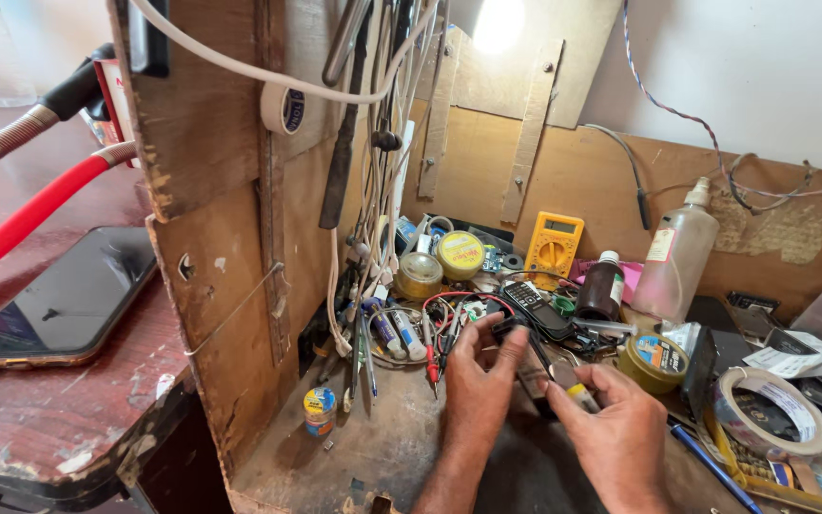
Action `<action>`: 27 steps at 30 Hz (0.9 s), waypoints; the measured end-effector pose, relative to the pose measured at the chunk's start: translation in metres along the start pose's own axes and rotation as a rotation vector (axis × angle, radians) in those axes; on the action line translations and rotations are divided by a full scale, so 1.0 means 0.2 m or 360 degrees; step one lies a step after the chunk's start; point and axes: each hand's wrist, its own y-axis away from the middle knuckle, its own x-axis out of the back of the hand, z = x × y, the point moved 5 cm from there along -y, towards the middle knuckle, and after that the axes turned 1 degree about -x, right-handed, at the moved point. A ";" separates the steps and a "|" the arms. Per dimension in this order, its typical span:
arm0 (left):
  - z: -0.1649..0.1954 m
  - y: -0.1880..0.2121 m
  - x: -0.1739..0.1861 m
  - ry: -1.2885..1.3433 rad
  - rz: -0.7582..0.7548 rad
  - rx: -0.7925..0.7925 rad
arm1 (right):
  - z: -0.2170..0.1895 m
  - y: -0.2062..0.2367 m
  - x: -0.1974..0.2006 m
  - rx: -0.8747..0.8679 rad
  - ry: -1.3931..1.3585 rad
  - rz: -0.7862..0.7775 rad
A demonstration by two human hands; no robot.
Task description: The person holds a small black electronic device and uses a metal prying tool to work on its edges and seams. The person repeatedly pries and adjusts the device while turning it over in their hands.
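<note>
1. Two bare hands low in the middle of the view, close together over a messy wooden desk [373, 457].
2. Left hand [476, 381] with fingers curled up around a small dark flat part [528, 357], thumb and fingertips pinching its top edge.
3. Right hand [620, 433] just beside, fingers closed on a thin tool with a yellow tip [577, 390], touching the same dark part.
4. Dark part held up between both hands, just above the desk, in front of the pile of wires.
5. Just behind the hands: an old black phone with buttons [537, 306] and a bunch of red and black wires [444, 319].
6. Farther back: a yellow meter [553, 246], a round yellow tin [459, 254] and a second round tin [419, 276] next to it.
7. To the right: a small dark brown bottle [601, 286], a tall clear bottle with a pointed top [677, 252], a small round tub [654, 362] and a roll of see-through tape [771, 411].
8. Near the left hand, a few pens and probes [387, 333] leaning on a wooden board [230, 286].
9. Far left, past the board: a dark phone [64, 300] lying flat on a red worn table [49, 419], with red cables [21, 219] above it.
</note>
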 end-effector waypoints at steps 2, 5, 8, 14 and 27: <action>0.02 0.01 -0.02 0.0005 -0.0074 -0.0010 | -0.05 0.01 0.01 0.0114 0.0154 0.0023; 0.02 0.03 -0.04 0.0133 -0.0150 -0.0016 | -0.08 0.03 0.02 0.0063 0.0282 0.0001; 0.01 0.02 -0.04 0.0245 -0.0196 -0.0024 | -0.08 0.03 0.01 0.0057 0.0274 -0.0001; 0.00 0.03 -0.06 0.0328 -0.0296 0.0034 | -0.01 0.01 0.02 -0.0053 0.0192 -0.0052; 0.03 0.02 -0.01 0.0009 -0.0036 -0.0011 | -0.13 -0.18 0.06 0.0258 0.0191 -0.0266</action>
